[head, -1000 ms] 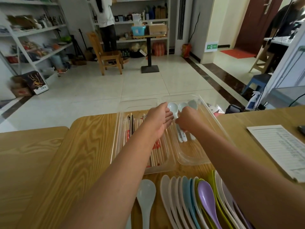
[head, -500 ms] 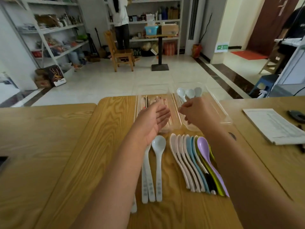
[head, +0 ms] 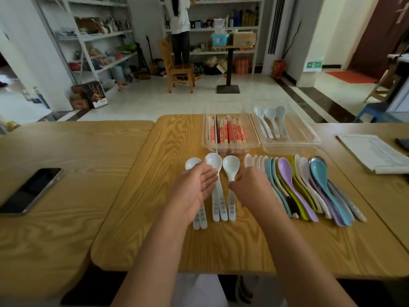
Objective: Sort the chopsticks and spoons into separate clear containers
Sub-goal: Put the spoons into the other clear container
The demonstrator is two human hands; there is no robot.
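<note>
Two clear containers stand at the table's far side. The left container (head: pixel 205 141) holds several wrapped chopsticks (head: pixel 228 131). The right container (head: pixel 304 138) holds three pale spoons (head: pixel 270 121). Nearer me lie white spoons (head: pixel 213 161) side by side, and a packed row of coloured spoons (head: pixel 298 187) to their right. My left hand (head: pixel 197 191) hovers open, palm turned inward, over the handles of the left white spoons. My right hand (head: pixel 252 188) has its fingers curled at the neck of the rightmost white spoon (head: pixel 231 165) and pinches it.
A phone (head: pixel 31 189) lies on the neighbouring table to the left. Printed sheets (head: pixel 374 151) and a dark object (head: pixel 403 143) lie on the right. Beyond the table, a person stands on a wooden chair (head: pixel 179 69) at the shelves.
Both hands have drawn back from the containers toward me, down to the white spoons on the table. The right hand now closes on the rightmost white spoon.
</note>
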